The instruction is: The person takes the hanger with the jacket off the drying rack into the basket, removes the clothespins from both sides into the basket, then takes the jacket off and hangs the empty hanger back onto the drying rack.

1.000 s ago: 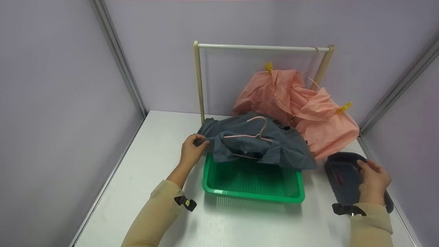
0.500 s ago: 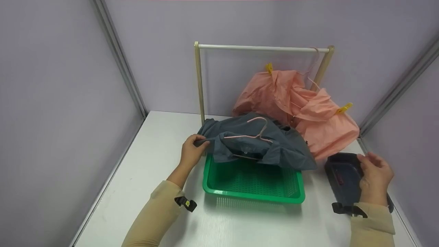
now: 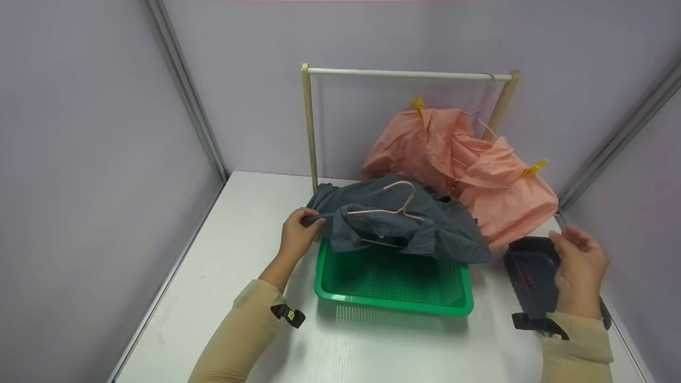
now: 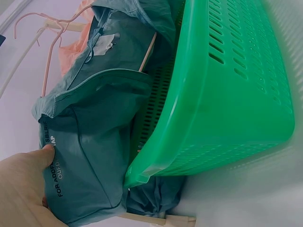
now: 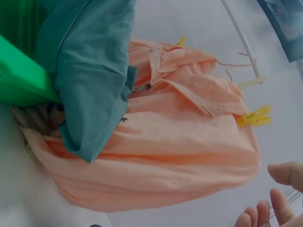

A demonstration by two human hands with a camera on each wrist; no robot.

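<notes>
A grey-blue shirt (image 3: 404, 223) on a pink hanger (image 3: 396, 205) lies draped over the back rim of a green basket (image 3: 391, 298). My left hand (image 3: 307, 219) grips the shirt's left shoulder; in the left wrist view the thumb of that hand (image 4: 28, 179) presses the fabric (image 4: 90, 156) beside the basket (image 4: 227, 94). My right hand (image 3: 568, 238) hovers with relaxed fingers just above a dark grey tray (image 3: 529, 271) and holds nothing. The right wrist view shows its straight fingertips (image 5: 279, 175) near a pink garment (image 5: 189, 156).
A wooden drying rack (image 3: 409, 74) stands at the back of the white table (image 3: 223, 276). The pink garment (image 3: 457, 159) hangs from the rack on a hanger, with yellow clips (image 3: 533, 167) on it. Lilac walls close in on the left, back and right.
My right hand has lifted off the dark tray's rim and moved slightly up and back. The left hand and the shirt have stayed in place.
</notes>
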